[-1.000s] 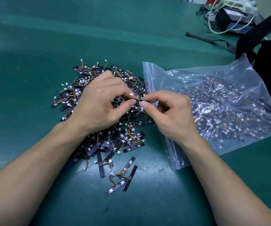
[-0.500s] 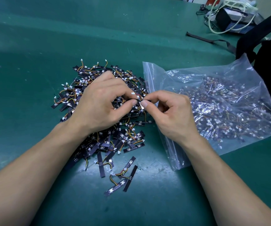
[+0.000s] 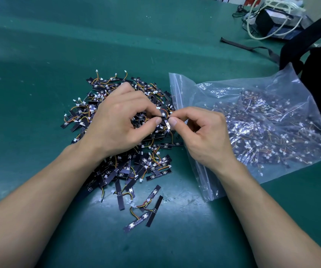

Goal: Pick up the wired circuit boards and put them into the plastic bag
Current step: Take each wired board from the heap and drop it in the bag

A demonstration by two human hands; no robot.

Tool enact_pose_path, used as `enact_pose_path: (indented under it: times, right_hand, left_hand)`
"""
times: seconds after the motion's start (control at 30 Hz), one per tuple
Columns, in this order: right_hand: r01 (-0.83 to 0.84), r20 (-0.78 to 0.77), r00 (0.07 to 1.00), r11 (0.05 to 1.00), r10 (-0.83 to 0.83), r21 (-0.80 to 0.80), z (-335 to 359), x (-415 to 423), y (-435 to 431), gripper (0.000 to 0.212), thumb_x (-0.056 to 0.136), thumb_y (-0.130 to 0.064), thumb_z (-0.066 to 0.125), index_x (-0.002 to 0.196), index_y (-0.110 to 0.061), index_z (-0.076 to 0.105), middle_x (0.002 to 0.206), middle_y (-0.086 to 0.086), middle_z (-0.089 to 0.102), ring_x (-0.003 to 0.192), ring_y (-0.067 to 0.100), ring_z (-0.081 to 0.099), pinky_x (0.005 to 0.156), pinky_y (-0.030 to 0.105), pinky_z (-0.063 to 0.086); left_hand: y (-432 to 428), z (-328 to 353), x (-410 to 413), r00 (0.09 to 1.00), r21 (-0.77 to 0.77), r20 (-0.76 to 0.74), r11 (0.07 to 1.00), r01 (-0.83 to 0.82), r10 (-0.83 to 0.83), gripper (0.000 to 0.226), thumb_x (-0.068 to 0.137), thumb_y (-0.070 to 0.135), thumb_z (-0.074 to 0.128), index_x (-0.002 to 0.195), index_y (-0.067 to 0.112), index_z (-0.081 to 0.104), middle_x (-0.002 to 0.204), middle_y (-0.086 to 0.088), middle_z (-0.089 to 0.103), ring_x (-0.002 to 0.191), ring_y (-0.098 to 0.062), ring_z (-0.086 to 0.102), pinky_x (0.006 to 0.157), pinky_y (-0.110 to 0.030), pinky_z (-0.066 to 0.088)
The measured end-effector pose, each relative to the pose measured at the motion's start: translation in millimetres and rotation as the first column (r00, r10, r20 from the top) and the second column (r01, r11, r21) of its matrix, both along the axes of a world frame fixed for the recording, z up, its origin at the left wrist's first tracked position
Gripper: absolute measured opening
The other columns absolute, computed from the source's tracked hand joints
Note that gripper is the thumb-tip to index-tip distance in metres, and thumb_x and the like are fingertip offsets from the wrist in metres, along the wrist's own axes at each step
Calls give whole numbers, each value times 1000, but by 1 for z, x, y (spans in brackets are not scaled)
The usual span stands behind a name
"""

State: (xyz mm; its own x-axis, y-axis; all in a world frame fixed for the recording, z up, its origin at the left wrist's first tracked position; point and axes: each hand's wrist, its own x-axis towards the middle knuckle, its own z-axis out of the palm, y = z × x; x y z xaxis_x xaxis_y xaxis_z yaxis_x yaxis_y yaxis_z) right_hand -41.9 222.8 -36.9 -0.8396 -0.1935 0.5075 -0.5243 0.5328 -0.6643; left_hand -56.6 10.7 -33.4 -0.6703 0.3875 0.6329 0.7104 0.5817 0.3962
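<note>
Wired circuit board (image 3: 163,115) is pinched between left grip (image 3: 117,122) and right grip (image 3: 204,134).

Both forearms extended forward, left hand (image 3: 117,120) and right hand (image 3: 204,136) held tip to tip — thumb and forefinger of each pinched on one circuit board (image 3: 164,117).
</note>
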Motion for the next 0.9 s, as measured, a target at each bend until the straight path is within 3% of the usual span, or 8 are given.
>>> enact_pose_path:
  times: [0.13, 0.37, 0.53, 0.67, 0.77, 0.9]
  right_hand:
    - [-4, -22, 1000, 1000, 4, 13, 1, 0, 0, 7, 91, -13, 73, 87, -10, 78, 74, -13, 68, 59, 4, 56, 59, 13, 38]
    - [114, 48, 993, 992, -112, -54, 1, 0, 2, 18, 84, -18, 70, 100, -22, 77, 70, -20, 64, 47, 10, 43, 55, 12, 35]
    - [276, 69, 956, 955, -284, 110, 3, -6, 14, 30, 76, -34, 83, 105, -27, 76, 79, -16, 68, 56, -2, 49, 66, 27, 48]
    - [294, 126, 937, 929, -326, 223, 3, -8, 17, 28, 75, -36, 84, 102, -29, 77, 78, -18, 69, 60, 0, 53, 70, 36, 56]
    - [336, 144, 923, 931, -356, 144, 4, -10, 17, 15, 79, -22, 73, 91, -29, 79, 74, -23, 70, 58, -4, 54, 69, 28, 56]
    - [396, 122, 914, 916, -387, -59, 9, -9, 19, 20, 78, -16, 68, 84, -34, 76, 68, -27, 66, 52, -1, 53, 60, 11, 42]
  left_hand:
    - [1, 0, 0, 1000, 4, 1, 1000, 4, -4, 14, 90, 23, 74, 90, 9, 76, 86, -1, 72, 79, -30, 57, 76, -39, 44]
    - [1, -1, -1, 999, 0, 8, 999, -32, 32, 12, 91, 20, 73, 84, 11, 75, 82, 1, 70, 77, -25, 52, 74, -35, 42]
    - [-2, 2, -2, 995, -1, 54, 997, -83, 83, 17, 90, 30, 73, 79, 16, 73, 77, 7, 67, 78, -21, 50, 75, -35, 42]
    - [-7, 3, -3, 981, 16, 102, 985, -170, 168, 24, 88, 39, 74, 76, 18, 71, 75, 11, 64, 80, -22, 50, 77, -35, 41]
    - [-10, 5, -4, 973, -9, 134, 982, -191, 190, 21, 89, 38, 76, 80, 20, 74, 77, 10, 66, 81, -20, 50, 76, -35, 40]
    - [-6, 12, -7, 957, -42, 199, 977, -207, 211, 16, 90, 36, 75, 85, 21, 77, 82, 8, 69, 81, -18, 47, 74, -34, 38]
